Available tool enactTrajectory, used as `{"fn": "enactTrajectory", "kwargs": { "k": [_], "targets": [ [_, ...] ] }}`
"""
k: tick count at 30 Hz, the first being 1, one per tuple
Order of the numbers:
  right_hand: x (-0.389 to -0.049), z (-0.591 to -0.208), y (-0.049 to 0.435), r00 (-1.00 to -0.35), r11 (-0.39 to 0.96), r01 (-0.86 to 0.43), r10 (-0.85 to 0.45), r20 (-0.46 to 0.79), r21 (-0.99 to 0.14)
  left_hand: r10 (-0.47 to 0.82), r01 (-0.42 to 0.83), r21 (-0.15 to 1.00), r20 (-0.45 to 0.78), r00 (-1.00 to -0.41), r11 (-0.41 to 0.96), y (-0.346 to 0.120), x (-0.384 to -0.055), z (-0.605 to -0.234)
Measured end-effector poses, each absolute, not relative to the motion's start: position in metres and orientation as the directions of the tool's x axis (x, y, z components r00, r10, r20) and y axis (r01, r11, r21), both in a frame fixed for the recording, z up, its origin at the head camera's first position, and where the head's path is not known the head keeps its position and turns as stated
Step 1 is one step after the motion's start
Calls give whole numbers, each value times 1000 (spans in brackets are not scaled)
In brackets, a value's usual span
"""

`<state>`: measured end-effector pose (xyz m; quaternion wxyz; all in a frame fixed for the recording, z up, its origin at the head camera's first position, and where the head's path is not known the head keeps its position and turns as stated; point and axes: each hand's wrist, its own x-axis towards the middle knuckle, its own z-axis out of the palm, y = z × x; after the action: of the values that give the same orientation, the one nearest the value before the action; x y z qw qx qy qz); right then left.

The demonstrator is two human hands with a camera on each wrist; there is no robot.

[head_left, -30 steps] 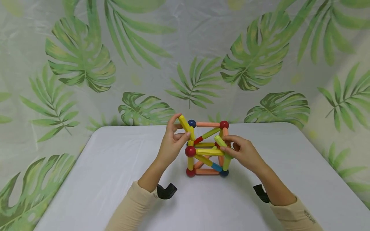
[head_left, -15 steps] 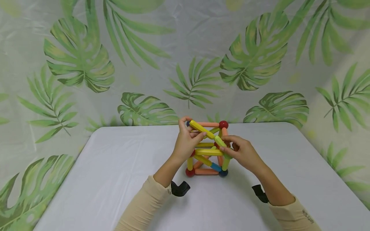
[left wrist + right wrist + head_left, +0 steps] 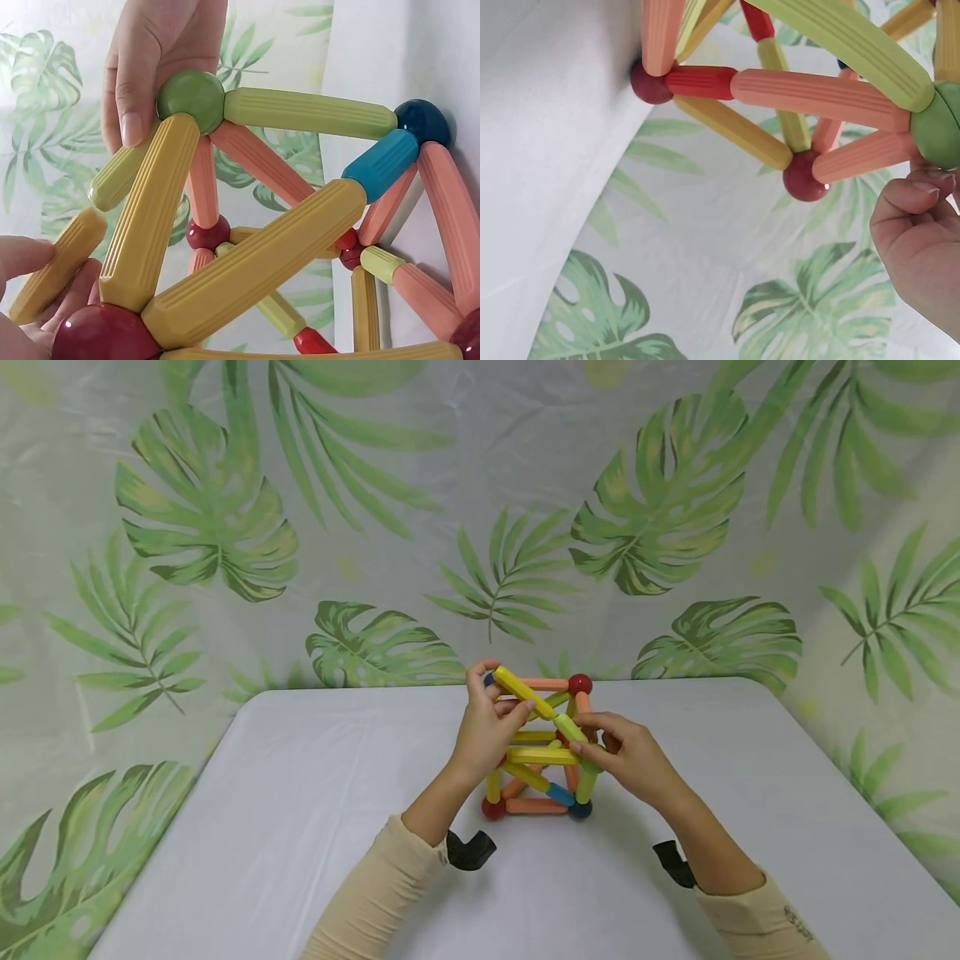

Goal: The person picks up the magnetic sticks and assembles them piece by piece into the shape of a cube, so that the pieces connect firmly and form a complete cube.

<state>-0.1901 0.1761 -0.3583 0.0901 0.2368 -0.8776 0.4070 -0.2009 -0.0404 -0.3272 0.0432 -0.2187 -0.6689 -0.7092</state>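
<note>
A cube-like frame of magnetic sticks and balls stands on the table, with yellow sticks (image 3: 543,755), salmon sticks and a green ball (image 3: 191,103) at one upper corner. My left hand (image 3: 483,735) pinches a loose yellow stick (image 3: 522,692) between thumb and fingers, slanting above the frame. With my right hand (image 3: 637,762) I grip a short light green stick (image 3: 570,727) beside the green ball. The facing ends of these two sticks nearly meet; a slim gap shows in the left wrist view. In the right wrist view, my right fingertips (image 3: 922,196) sit against the green ball's underside.
The frame's other corners carry red balls (image 3: 580,684) and dark blue balls (image 3: 580,810). Diagonal sticks cross its faces, one with a blue piece (image 3: 381,165). A white-covered table (image 3: 300,827) lies below, and a leaf-print cloth (image 3: 510,485) hangs behind it.
My left hand has moved right with the yellow stick, bringing its lower end to the light green stick. It has hardly shifted in the last half second. My right hand stays in place.
</note>
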Motion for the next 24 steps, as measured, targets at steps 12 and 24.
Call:
{"fn": "enactTrajectory", "kwargs": {
  "k": [12,24],
  "targets": [
    [-191,-360,176,-874,546,-484,-336,351,-684,357,699,625,601,-715,347,-59,-222,-337],
    [-190,-361,176,-882,550,-471,-325,343,-690,354,356,933,350,-867,-51,-73,-236,-346]
  ]
}}
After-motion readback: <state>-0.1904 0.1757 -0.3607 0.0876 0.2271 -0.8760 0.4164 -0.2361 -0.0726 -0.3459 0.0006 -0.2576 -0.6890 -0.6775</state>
